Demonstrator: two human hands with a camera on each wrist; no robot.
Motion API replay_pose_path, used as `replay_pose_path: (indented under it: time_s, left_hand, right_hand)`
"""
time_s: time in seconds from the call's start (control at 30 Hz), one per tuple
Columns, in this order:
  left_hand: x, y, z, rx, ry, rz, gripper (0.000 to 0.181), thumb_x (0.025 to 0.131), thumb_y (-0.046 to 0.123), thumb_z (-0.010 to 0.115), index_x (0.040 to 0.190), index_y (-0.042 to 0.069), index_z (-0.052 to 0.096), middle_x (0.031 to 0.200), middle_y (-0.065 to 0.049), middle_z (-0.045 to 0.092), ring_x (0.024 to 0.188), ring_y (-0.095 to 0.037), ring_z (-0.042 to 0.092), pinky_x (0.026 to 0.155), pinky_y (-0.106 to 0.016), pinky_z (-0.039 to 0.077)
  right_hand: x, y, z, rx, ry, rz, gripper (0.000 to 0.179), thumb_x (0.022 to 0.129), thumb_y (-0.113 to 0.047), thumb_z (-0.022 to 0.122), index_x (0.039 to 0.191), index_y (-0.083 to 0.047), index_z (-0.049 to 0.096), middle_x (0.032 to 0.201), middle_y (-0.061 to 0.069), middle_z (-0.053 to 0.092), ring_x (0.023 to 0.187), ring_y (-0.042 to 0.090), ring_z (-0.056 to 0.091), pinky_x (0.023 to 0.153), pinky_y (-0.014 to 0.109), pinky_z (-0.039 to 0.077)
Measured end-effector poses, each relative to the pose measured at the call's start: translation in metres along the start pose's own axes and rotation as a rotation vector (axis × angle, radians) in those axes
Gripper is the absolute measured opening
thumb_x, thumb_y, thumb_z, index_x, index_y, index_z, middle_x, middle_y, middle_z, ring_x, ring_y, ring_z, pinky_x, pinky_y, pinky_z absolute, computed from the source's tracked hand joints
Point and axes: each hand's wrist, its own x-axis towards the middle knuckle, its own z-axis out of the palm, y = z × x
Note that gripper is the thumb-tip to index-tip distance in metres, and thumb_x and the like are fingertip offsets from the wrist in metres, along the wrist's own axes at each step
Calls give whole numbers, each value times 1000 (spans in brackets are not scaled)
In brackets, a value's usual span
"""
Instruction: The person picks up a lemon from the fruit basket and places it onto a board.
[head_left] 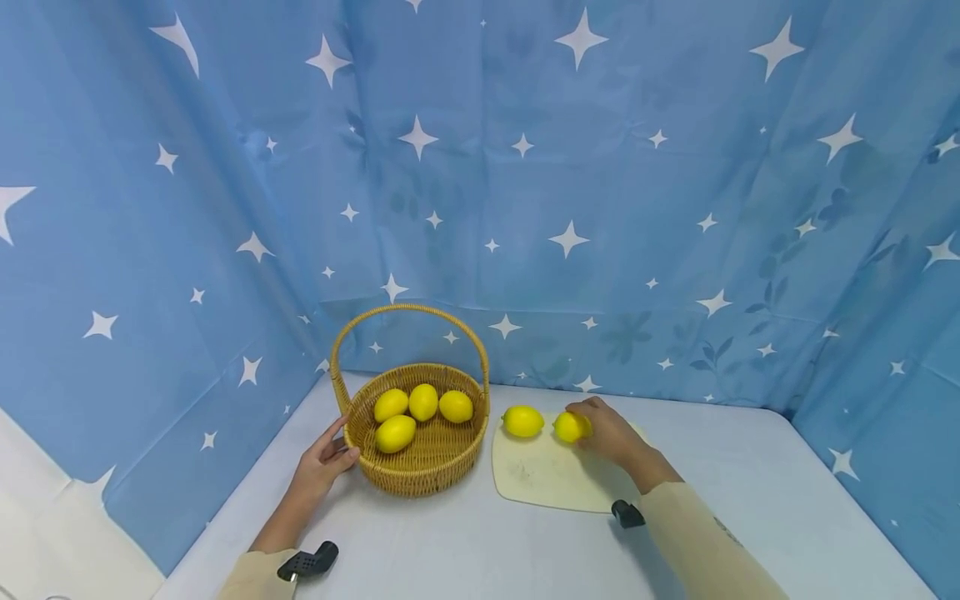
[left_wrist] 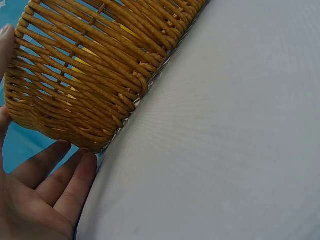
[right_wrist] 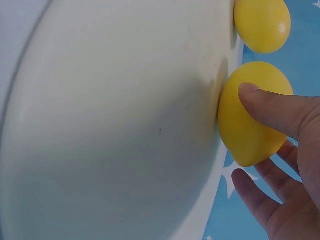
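A wicker basket (head_left: 420, 481) with a tall arched handle holds several lemons, one of them a lemon (head_left: 395, 434) at the front. My left hand (head_left: 318, 472) touches the basket's left side; in the left wrist view its fingers (left_wrist: 75, 187) reach out fairly straight against the woven wall. On a cream cutting board (head_left: 536, 475) to the basket's right, my right hand (head_left: 611, 433) holds a lemon (right_wrist: 250, 125). Its thumb (right_wrist: 270, 105) presses on the near face, and the other fingers extend behind and below. Another lemon (head_left: 522, 422) lies just left of the held one, at the board's back edge.
The white table (head_left: 450, 550) carries the basket and the board. A blue curtain (head_left: 525, 192) with white stars hangs close behind the table and along both sides. The basket handle (head_left: 410, 307) rises in front of the curtain.
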Motion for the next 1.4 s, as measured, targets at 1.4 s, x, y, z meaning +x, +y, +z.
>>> replay_pose_path:
  time_s: [1.4]
  left_hand:
    - [1, 0, 0, 14, 9, -20, 71, 94, 21, 67, 155, 26, 30, 144, -21, 45, 126, -32, 49, 90, -28, 50]
  right_hand:
    - [-4, -41, -19, 94, 66, 18, 56, 81, -17, 81, 133, -13, 60, 135, 11, 50, 122, 37, 48, 101, 57, 39]
